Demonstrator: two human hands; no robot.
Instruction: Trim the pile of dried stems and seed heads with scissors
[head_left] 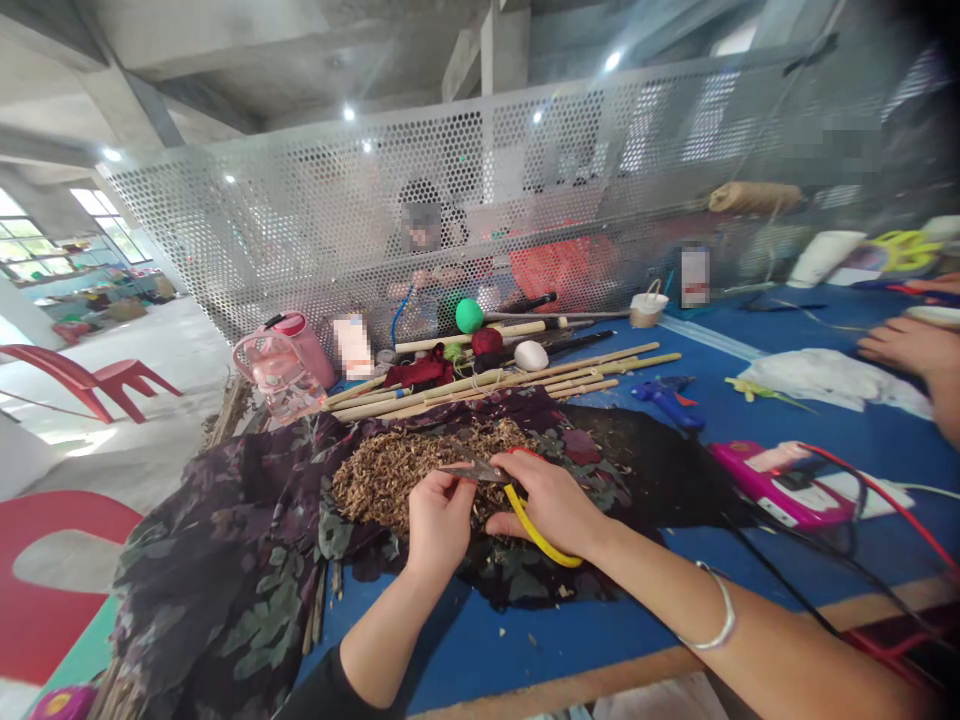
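In the head view my right hand (544, 500) is closed around a pair of scissors (540, 532) with a yellow lower handle and a bit of red at the top. The blades point left, over a heap of brown chopped plant bits (390, 478). My left hand (441, 515) is closed in a pinch right at the blades. What its fingertips hold is too small to make out. Beneath the heap lies a dark flowered cloth (247, 530), spread over the blue table (382, 615).
Behind the heap lie bamboo sticks (480, 385), a green ball (470, 316) and a white ball (531, 355). A blue glue gun (670, 403) and a pink power strip (780, 487) with cables are at right. A co-worker's hands (915, 345) show at the right edge. A perforated metal screen (315, 220) stands behind.
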